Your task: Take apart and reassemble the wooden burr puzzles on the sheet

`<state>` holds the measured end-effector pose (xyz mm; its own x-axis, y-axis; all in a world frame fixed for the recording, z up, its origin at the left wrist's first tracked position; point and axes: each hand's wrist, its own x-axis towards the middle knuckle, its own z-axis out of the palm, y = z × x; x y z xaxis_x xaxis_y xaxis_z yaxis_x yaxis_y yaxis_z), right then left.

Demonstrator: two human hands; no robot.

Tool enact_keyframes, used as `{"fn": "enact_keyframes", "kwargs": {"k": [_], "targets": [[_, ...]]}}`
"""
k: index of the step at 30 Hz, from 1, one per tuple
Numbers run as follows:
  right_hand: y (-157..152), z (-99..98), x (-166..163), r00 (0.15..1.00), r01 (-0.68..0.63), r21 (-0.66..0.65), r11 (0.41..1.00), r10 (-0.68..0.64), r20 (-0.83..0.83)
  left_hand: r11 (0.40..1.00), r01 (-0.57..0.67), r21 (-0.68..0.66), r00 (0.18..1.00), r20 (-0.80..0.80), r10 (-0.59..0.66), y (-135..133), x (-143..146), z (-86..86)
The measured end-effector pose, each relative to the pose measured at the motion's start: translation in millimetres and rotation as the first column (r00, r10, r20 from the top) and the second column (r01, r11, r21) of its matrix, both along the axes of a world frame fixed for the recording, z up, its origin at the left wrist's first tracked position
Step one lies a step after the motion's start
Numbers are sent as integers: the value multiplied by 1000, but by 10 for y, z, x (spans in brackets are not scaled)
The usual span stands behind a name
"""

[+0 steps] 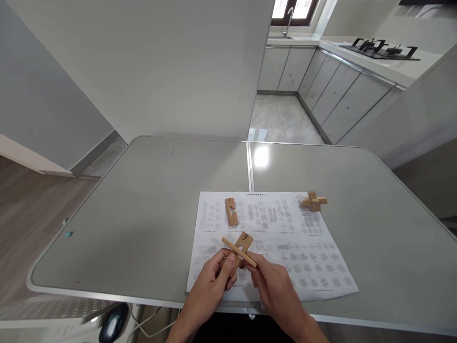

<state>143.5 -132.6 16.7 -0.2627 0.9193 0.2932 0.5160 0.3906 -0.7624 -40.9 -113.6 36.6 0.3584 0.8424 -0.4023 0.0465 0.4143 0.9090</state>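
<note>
"What's nearest?"
"The left hand [214, 275] pinches a marked wooden board [246, 239]; the right hand [274, 281] grips one end of a narrow wooden piece [231, 246] that crosses it."
"Are those two joined?"
"I can't tell whether the narrow piece is seated or merely lying across, so I'd judge that joint unfinished."
"And beyond?"
"Just past them, a notched wooden piece [231, 218] lies loose on the printed sheet [339, 285], fitted to nothing."
"Anything complete?"
"Farther off, at the sheet's far right corner on the table [143, 190], a cross-shaped wooden block [314, 202] looks fully interlocked."
</note>
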Motion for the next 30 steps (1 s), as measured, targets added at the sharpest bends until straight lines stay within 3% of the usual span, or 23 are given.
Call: {"fn": "enact_keyframes", "kwargs": {"k": [6, 12, 17, 30], "targets": [[-78, -11, -51, 1000, -10, 27, 1000, 10, -12, 999, -13, -35, 1000, 8, 13, -58, -9, 20], [-86, 19, -21, 996, 79, 109, 991, -73, -59, 987, -52, -154, 989, 128, 73, -145, -37, 109], [-81, 52, -46, 994, 30, 172, 985, -11, -108, 994, -68, -87, 990, 116, 78, -151, -50, 161], [-102, 14, -64, 996, -25, 100, 995, 33, -80, 986, -165, 4, 986, 29, 165, -167, -46, 69]]}}
